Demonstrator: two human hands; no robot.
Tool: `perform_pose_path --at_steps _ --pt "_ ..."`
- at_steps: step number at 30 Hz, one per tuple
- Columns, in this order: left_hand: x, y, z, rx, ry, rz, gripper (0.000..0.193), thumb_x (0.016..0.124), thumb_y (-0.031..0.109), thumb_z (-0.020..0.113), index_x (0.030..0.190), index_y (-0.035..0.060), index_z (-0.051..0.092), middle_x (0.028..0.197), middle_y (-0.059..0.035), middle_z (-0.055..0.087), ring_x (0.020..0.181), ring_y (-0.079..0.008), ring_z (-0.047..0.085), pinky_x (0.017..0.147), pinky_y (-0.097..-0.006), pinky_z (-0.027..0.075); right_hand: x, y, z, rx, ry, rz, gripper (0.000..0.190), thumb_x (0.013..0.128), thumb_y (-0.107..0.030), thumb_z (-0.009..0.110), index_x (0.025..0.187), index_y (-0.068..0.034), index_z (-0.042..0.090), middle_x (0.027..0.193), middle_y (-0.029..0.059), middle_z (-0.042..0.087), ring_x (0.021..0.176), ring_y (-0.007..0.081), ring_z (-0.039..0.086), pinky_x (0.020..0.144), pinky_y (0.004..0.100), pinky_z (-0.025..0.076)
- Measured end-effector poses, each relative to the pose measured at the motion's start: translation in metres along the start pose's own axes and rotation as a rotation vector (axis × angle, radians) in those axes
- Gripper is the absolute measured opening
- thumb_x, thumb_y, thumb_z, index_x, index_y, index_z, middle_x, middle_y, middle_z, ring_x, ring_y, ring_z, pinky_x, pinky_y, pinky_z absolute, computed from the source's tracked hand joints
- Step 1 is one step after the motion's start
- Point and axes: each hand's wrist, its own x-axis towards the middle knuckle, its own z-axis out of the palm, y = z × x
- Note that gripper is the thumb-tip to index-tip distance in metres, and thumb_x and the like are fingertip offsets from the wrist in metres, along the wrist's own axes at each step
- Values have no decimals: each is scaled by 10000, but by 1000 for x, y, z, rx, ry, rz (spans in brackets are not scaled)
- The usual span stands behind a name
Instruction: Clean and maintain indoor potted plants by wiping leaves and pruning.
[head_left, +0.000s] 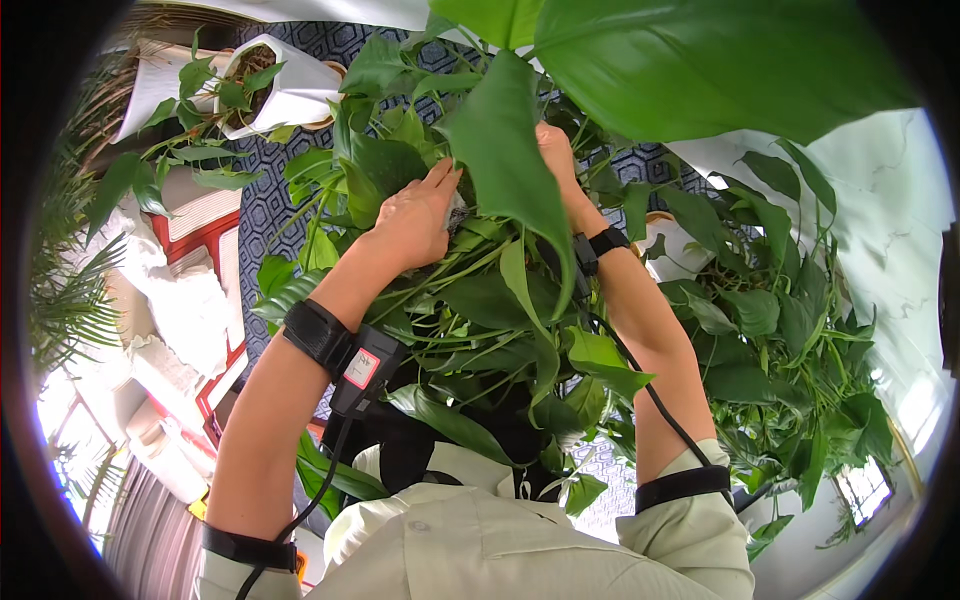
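A bushy, broad-leaved green potted plant (480, 292) spreads over the middle of the view, in front of my body. My left hand (420, 217) reaches into its left side, fingers together over a small patch of grey material among the stems; whether it grips anything is hidden. On the far right side of the same foliage, my right hand (556, 154) looks curled, its fingers hidden behind a large hanging leaf (510, 150). What it holds cannot be seen. The pot under this foliage is not visible.
White planters with trailing vines stand at the upper left (289, 86) and at the right (675, 251). Dense foliage (780, 337) fills the right side. A large leaf (712, 60) overhangs the top. At left is red-framed furniture (217, 255) with white cloth (187, 315), beside patterned blue carpet (262, 217).
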Motion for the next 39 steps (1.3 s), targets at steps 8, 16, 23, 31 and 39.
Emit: perform_pose_path --at_steps 8,16,23,31,39 --pt "0 0 0 -68 -19 -6 758 638 46 582 1318 25 249 1324 -221 319 1137 -362 421 944 -381 369 10 37 1 81 152 295 117 761 -98 575 766 5 630 661 80 611 578 144 509 546 294 401" --pt "0 1 2 28 -25 -29 718 644 45 584 1290 -9 275 1379 -138 233 1125 -309 436 919 -364 402 4 42 -16 -120 46 403 133 762 -71 515 663 9 551 548 54 486 434 168 366 438 328 314" --pt "-2 2 -3 -4 -79 -103 774 644 73 605 1327 55 241 1333 -227 302 1137 -358 423 935 -380 378 10 30 -7 758 -244 797 204 840 -163 513 934 17 532 558 -45 378 417 52 252 394 222 199" --pt "1 -2 5 4 -30 -5 788 643 61 607 1331 35 224 1328 -251 291 1136 -366 417 945 -386 368 -2 6 0 607 -114 623 203 766 -181 643 869 -19 576 592 -61 408 448 45 293 410 208 220" --pt "1 -2 4 34 -55 -17 717 649 45 577 1290 -14 262 1379 -144 223 1119 -317 436 906 -378 411 -3 18 -11 596 -193 576 139 764 -148 628 835 -38 583 586 -50 408 464 50 301 428 211 225"
